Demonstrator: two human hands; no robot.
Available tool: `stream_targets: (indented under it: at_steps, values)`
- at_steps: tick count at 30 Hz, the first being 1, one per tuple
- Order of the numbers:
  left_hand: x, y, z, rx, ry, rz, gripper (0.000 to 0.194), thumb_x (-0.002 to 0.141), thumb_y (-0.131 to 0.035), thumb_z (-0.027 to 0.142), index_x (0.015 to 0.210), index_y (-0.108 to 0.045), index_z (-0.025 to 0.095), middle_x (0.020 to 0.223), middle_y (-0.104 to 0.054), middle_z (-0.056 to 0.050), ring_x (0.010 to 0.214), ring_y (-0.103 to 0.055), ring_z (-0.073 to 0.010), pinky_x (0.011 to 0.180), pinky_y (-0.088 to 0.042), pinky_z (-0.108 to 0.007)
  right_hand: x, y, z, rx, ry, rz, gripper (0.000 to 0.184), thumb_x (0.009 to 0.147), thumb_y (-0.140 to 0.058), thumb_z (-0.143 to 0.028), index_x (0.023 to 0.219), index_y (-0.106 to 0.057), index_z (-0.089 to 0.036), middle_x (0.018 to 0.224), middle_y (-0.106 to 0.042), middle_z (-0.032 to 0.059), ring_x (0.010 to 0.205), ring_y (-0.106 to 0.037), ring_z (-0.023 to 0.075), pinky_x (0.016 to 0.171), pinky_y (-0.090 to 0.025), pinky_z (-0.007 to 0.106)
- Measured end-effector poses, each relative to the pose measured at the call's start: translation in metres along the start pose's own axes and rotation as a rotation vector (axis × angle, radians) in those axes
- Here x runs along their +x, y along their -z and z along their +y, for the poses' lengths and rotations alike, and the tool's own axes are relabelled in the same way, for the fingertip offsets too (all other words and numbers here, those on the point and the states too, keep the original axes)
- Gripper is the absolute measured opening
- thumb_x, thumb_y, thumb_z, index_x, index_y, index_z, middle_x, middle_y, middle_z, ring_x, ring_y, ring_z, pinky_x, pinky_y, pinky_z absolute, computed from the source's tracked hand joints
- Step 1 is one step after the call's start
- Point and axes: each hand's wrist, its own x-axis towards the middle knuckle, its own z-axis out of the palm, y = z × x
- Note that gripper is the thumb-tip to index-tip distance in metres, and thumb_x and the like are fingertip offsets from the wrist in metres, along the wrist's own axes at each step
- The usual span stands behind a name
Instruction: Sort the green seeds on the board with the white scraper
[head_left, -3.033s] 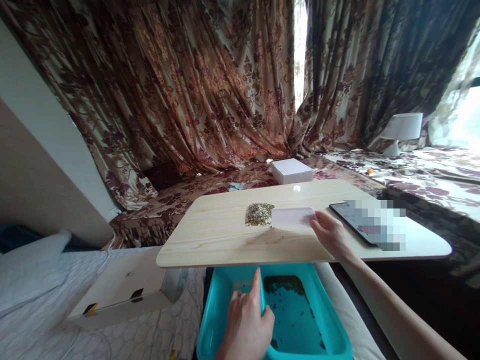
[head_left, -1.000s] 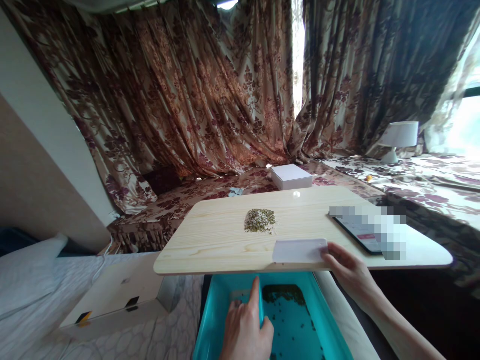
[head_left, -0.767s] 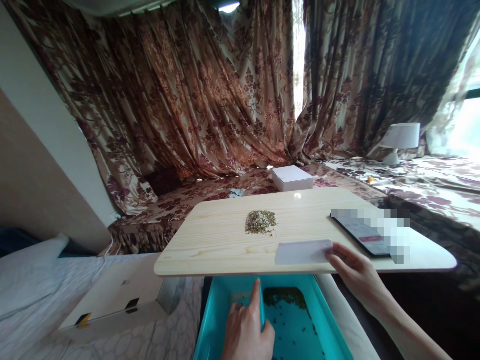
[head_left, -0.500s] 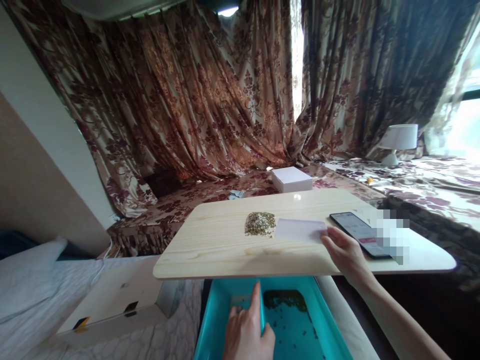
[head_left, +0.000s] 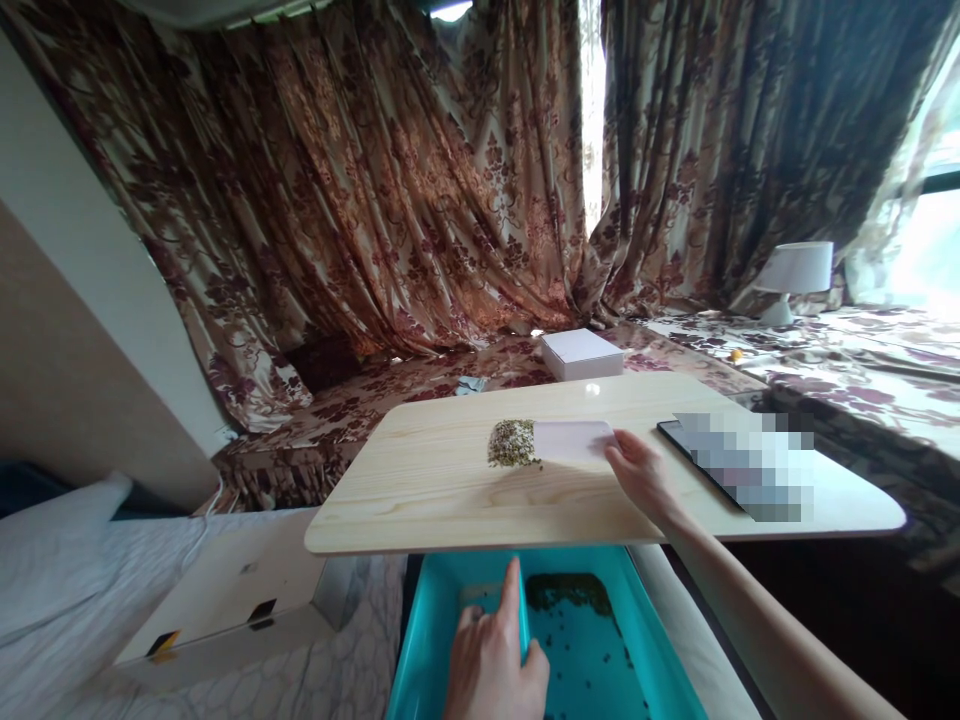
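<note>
Green and white grains [head_left: 511,443], heaped as one low mixed mound, lie left of centre on a pale wood-grain tabletop with rounded corners [head_left: 420,490]. Work on them appears to be partway along: dark green grains [head_left: 568,592] have gathered at the far end of the right compartment of a teal plastic bin [head_left: 656,640] below the near edge, with single ones scattered over its floor. A pale patch [head_left: 489,590] shows in the left compartment, too small for an onlooker to identify. What is left, as far as can be judged, is the mound itself, not yet separated by colour.

Note its appearance: paler towards the middle, greener at the rim, its right side met by a thin white rectangular card [head_left: 574,440]. The right hand [head_left: 641,475] pinches that card by its near end. The left hand [head_left: 493,655], index finger extended, lies over the bin's divider; whether it grips cannot be told. A dark-edged flat device [head_left: 709,460] lies at right.
</note>
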Motion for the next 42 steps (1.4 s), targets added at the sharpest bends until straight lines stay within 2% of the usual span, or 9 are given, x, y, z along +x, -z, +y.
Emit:
stream_targets:
  at_steps: [7,13,19,26,31,35,42]
  values:
    - [0.001,-0.001,-0.001,-0.012,0.003,-0.004,0.075,0.081,-0.042,0.023,0.15,-0.015,0.015,0.104,-0.07,-0.01,0.104,-0.057,-0.0271,0.1,-0.035,-0.038,-0.007,0.003,-0.007,0.01,0.004,-0.027,0.011,0.068,-0.049,-0.028,0.063,-0.057,-0.022,0.056,-0.058,-0.0011,0.058,-0.053,0.0162,0.054,-0.04,0.026]
    - [0.004,-0.002,-0.003,-0.006,-0.011,-0.018,0.076,0.081,-0.042,0.024,0.15,-0.014,0.016,0.104,-0.07,-0.01,0.103,-0.057,-0.0271,0.099,-0.035,-0.038,-0.01,0.01,-0.013,0.049,-0.014,-0.069,0.017,0.066,-0.049,-0.024,0.074,-0.064,-0.022,0.064,-0.067,0.0009,0.064,-0.061,0.0183,0.06,-0.045,0.027]
    - [0.003,-0.003,-0.003,-0.009,-0.021,-0.025,0.075,0.082,-0.04,0.023,0.15,-0.011,0.016,0.104,-0.07,-0.01,0.102,-0.058,-0.0281,0.099,-0.034,-0.041,-0.012,0.015,-0.017,0.008,-0.028,-0.037,0.021,0.068,-0.049,-0.024,0.079,-0.066,-0.021,0.07,-0.07,0.0017,0.07,-0.064,0.0193,0.065,-0.047,0.028]
    - [0.003,-0.003,-0.005,0.003,-0.022,-0.016,0.074,0.082,-0.041,0.024,0.15,-0.012,0.015,0.104,-0.07,-0.011,0.107,-0.054,-0.0312,0.095,-0.038,-0.04,-0.014,0.023,-0.015,-0.061,-0.014,-0.001,0.017,0.067,-0.049,-0.026,0.073,-0.065,-0.022,0.063,-0.067,-0.0001,0.062,-0.062,0.0179,0.059,-0.046,0.026]
    - [0.002,-0.003,-0.003,0.003,-0.006,-0.003,0.074,0.081,-0.041,0.022,0.15,-0.013,0.016,0.102,-0.07,-0.01,0.105,-0.055,-0.0285,0.096,-0.036,-0.037,-0.017,0.027,-0.015,-0.074,-0.001,-0.006,0.015,0.067,-0.049,-0.026,0.069,-0.064,-0.023,0.061,-0.067,-0.0006,0.061,-0.063,0.0177,0.057,-0.046,0.026]
    - [0.0,-0.001,0.0,0.001,-0.007,0.02,0.074,0.08,-0.041,0.021,0.15,-0.016,0.015,0.1,-0.07,-0.011,0.102,-0.057,-0.0286,0.096,-0.036,-0.039,-0.021,0.027,-0.018,-0.067,-0.03,-0.027,0.016,0.067,-0.05,-0.027,0.07,-0.065,-0.023,0.061,-0.067,-0.0004,0.062,-0.063,0.0183,0.058,-0.046,0.026]
    - [0.0,0.003,0.001,-0.003,-0.012,-0.014,0.075,0.081,-0.04,0.022,0.15,-0.014,0.015,0.101,-0.07,-0.01,0.101,-0.058,-0.0284,0.098,-0.035,-0.04,-0.023,0.023,-0.019,-0.009,-0.063,-0.052,0.017,0.066,-0.048,-0.03,0.068,-0.063,-0.022,0.062,-0.067,0.0003,0.064,-0.064,0.0187,0.058,-0.047,0.026]
